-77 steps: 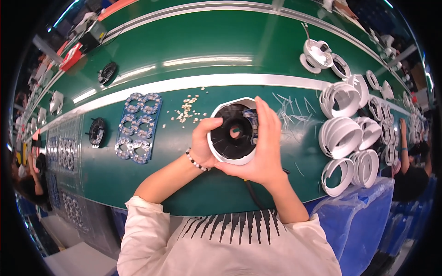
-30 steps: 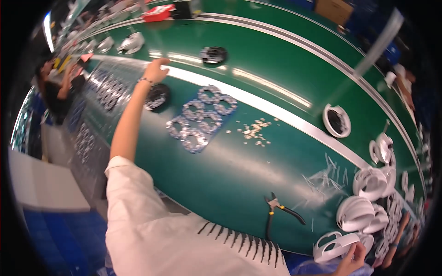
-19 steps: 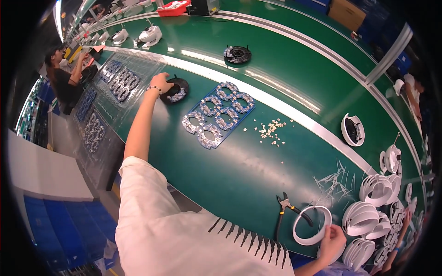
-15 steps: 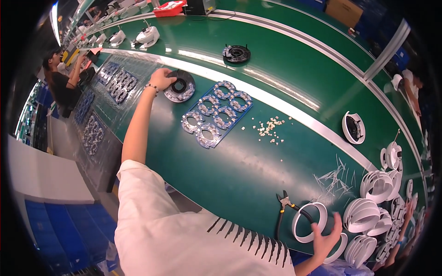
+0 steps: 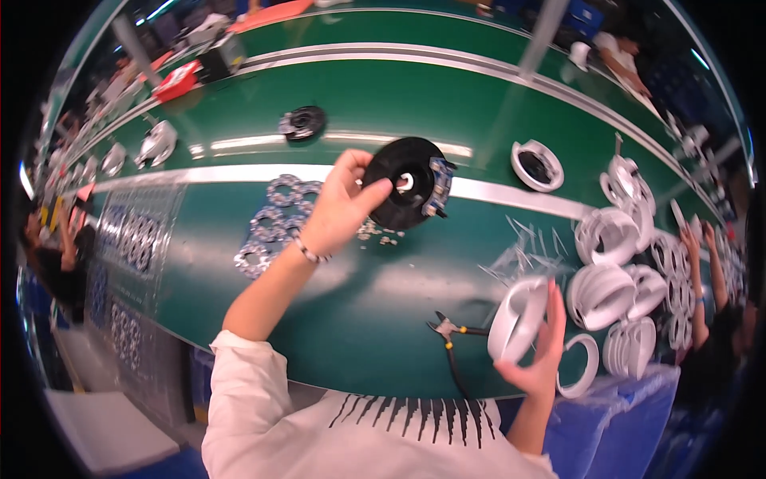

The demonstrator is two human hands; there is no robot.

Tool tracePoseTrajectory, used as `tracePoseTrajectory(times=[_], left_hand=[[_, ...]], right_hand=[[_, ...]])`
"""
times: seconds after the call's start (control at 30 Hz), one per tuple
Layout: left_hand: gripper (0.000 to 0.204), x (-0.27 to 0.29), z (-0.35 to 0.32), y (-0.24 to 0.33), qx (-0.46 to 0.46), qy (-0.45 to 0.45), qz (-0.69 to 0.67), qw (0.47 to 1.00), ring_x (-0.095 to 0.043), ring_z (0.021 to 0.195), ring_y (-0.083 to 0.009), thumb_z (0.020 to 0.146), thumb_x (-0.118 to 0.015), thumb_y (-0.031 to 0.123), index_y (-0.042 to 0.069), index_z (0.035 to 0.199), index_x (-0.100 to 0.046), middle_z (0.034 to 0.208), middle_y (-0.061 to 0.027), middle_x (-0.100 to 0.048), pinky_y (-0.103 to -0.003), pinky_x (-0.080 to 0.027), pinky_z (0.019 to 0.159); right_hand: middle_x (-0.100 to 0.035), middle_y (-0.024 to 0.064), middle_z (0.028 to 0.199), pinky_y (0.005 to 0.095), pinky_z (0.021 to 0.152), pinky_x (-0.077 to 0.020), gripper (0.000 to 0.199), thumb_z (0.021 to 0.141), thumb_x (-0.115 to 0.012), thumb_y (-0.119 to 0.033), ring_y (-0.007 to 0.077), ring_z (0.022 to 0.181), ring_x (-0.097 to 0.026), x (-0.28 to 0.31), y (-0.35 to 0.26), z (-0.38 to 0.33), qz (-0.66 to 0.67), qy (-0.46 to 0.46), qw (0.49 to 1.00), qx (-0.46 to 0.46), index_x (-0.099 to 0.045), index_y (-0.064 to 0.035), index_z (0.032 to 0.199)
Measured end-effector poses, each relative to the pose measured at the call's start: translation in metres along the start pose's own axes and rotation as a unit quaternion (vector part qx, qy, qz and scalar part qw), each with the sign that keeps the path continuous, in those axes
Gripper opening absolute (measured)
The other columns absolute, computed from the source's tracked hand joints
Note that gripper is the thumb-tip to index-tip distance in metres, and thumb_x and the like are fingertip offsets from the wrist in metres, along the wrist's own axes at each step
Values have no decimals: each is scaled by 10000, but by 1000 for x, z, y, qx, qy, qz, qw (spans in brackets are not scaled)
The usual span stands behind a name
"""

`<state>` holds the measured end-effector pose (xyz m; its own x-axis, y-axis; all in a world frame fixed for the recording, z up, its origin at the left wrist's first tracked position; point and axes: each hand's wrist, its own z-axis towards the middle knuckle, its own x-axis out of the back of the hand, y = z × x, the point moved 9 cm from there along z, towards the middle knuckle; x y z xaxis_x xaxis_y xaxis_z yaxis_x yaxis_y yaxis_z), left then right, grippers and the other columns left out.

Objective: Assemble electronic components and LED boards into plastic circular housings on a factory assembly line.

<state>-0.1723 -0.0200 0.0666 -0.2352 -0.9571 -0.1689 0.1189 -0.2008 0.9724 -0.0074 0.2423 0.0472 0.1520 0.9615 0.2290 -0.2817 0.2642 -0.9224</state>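
Note:
My left hand (image 5: pixel 345 206) is closed on the edge of a round black disc (image 5: pixel 408 160) with a hole in its middle, held up above the bench. A piece of blue circuit board with small white parts (image 5: pixel 438 188) shows along the disc's right side. At the lower right, my right hand (image 5: pixel 542 347) has its thumb and fingers around a white plastic ring (image 5: pixel 515 319), tilted and raised toward me. Diagonal cutters (image 5: pixel 448 329) with black and yellow handles lie just left of that ring, jaws apart. One loose white ring (image 5: pixel 578 367) is behind my right wrist.
A panel of blue ring-shaped circuit boards (image 5: pixel 271 219) lies behind my left forearm, with small pale bits (image 5: pixel 379 233) near it. White cable ties (image 5: pixel 531 251) are scattered beside stacked white rings (image 5: pixel 598 295). White housings (image 5: pixel 536 165) and a black disc (image 5: pixel 303 123) sit farther back. Other people work at both sides.
My left hand has lifted the black disc off the bench and carried it right. My right hand has closed on the white ring and raised it. The view has turned right.

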Motion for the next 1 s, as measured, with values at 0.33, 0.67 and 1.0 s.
tracePoseTrajectory(times=[0.33, 0.67, 1.0], left_hand=[[662, -125, -42, -59, 78, -148, -288, 943, -356, 1191, -195, 870, -271, 562, 48, 1285, -230, 1277, -104, -351, -366, -330, 963], [534, -116, -45, -99, 290, -145, -434, 840, -514, 1032, -257, 875, -298, 452, 42, 1177, -460, 1135, -138, -521, -400, -419, 900], [839, -123, -42, -76, 225, -217, -473, 823, -413, 1166, -254, 784, -193, 704, 54, 1299, -317, 1282, -128, -397, -381, -341, 984]], right_hand=[[-329, 186, 1232, 361, 951, -332, 1085, 530, -826, -246, 273, 1143, -383, -37, 12, 59, 83, 72, 994, 24, -151, 25, 1335], [-178, 234, 1349, 457, 999, -243, 1230, 455, -839, -331, 379, 1238, -203, -67, -2, 57, -129, -118, 984, 32, -64, 10, 1347], [-263, 246, 1229, 465, 894, -310, 1193, 397, -835, -392, 400, 1084, -326, -79, -26, 63, -295, -39, 950, 93, -179, 66, 1281]])
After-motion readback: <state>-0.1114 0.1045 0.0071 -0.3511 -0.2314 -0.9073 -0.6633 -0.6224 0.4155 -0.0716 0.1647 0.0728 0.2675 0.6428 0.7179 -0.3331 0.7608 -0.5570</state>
